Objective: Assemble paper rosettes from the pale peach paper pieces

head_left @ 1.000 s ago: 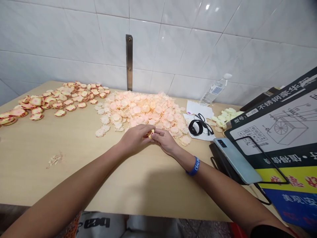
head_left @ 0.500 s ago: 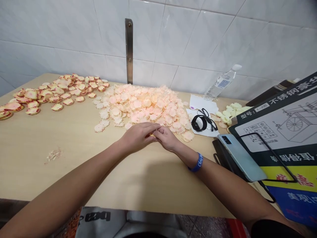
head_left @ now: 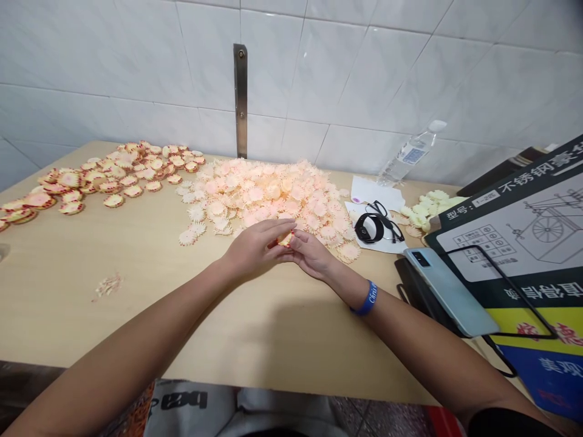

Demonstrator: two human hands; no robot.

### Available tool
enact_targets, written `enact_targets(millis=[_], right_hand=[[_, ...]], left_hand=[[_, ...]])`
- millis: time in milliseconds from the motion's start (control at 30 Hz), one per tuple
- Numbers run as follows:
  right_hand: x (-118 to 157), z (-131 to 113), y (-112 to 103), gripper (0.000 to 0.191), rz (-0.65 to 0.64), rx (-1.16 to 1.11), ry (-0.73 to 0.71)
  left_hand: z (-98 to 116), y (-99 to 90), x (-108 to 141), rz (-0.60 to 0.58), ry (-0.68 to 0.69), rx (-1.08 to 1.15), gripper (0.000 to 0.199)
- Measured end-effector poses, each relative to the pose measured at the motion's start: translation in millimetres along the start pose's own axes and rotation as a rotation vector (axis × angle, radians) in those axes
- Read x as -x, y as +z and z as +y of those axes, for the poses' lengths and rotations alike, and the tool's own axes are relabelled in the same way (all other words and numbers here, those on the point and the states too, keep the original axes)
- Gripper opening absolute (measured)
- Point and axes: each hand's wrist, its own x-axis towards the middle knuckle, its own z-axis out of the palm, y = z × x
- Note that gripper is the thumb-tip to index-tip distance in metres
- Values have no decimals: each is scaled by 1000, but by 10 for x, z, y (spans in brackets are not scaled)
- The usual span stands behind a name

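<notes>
In front of the pale heap, my left hand point(head_left: 259, 247) and my right hand point(head_left: 312, 254) meet over a small yellow piece with red edging point(head_left: 286, 238), which looks like a flower-shaped disc. The fingers of my left hand curve around its far side and its thumb lies on the near side. My right thumb and fingers grip its right side. Most of the piece is hidden by the hands. Just beyond lies a big heap of pale pink flower-shaped discs point(head_left: 268, 191) with toothed edges. At the left are thicker stacked discs with red edges point(head_left: 112, 173).
Small pale scraps point(head_left: 109, 286) lie on the table point(head_left: 191, 340). To the right are a plastic bottle point(head_left: 412, 152), glasses point(head_left: 387, 221), a black watch point(head_left: 368, 227), light green pieces point(head_left: 430, 206), a phone point(head_left: 450, 291) and a printed box point(head_left: 523, 230). A tiled wall stands behind.
My hands have parted slightly, and more of the yellow and red piece shows between them. The whole view has shifted a little.
</notes>
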Motion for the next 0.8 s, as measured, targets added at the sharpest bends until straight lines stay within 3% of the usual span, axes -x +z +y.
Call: enact_targets(millis=[133, 367, 800], right_hand=[[2, -24, 1, 47, -33, 7, -11], [-11, -25, -22, 52, -81, -7, -19], [-34, -5, -50, 48, -103, -25, -30]], left_hand=[[30, -15, -22, 15, -51, -14, 26], [-6, 18, 4, 61, 1, 50, 38], [29, 42, 14, 84, -170, 102, 38]])
